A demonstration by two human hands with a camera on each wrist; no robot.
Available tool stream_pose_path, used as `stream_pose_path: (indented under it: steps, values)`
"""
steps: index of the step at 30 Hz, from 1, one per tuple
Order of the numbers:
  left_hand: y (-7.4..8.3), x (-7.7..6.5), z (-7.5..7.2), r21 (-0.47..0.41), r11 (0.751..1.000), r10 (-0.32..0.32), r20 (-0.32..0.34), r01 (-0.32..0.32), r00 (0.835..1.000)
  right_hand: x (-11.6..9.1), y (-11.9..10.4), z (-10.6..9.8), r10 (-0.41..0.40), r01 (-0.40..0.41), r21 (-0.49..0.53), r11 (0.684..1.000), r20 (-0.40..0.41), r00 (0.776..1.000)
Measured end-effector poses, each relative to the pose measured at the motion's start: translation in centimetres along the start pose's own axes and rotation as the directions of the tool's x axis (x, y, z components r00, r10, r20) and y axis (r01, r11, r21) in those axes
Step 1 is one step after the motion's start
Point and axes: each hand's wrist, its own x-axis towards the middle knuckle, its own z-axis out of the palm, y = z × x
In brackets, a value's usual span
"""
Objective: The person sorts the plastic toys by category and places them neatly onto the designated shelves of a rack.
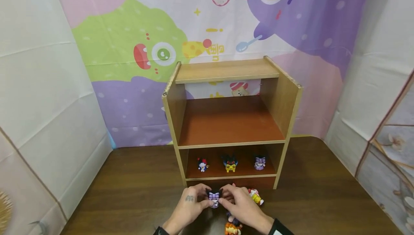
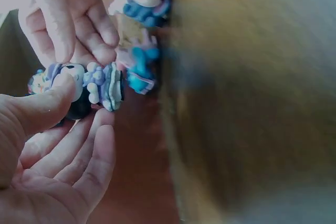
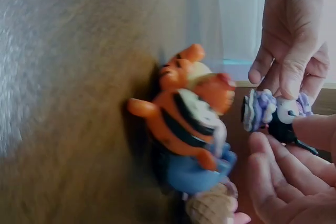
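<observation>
Brown tabletop [image 1: 123,192] before a cartoon-print backdrop [image 1: 119,44], with a wooden shelf unit [image 1: 231,120] standing on it. My left hand [image 1: 191,204] and right hand [image 1: 242,204] jointly pinch a purple-and-black figurine [image 1: 214,199], one from each side, just in front of the unit's base. Three figurines [image 1: 230,165] occupy its lower shelf [image 1: 215,173]; an orange striped figurine [image 3: 181,121] lies near my right hand.

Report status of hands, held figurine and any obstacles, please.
Left hand, right hand: both holding purple-bowed figurine. Held in front of shelf unit. Tiger figurine near right hand, apparently not blocking.
</observation>
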Motion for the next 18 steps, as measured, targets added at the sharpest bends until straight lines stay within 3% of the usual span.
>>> stream_pose_path:
  steps: [10,14,18]
  values:
    - [3.9,1.1,-1.2,0.009,0.997,0.08,-0.012,-0.08,0.997,-0.7,-2.7,-2.2,-0.086,0.096,0.06,0.994,-0.148,0.985]
    - [5.7,1.8,-1.5,0.01,0.995,0.102,-0.039,-0.102,0.994,-0.5,-3.8,-3.6,-0.161,0.165,-0.001,0.986,-0.227,0.96]
    - [7.3,2.3,-1.8,0.03,0.991,0.134,-0.076,-0.132,0.988,-0.4,-4.9,-4.8,-0.184,0.174,-0.059,0.983,-0.288,0.94]
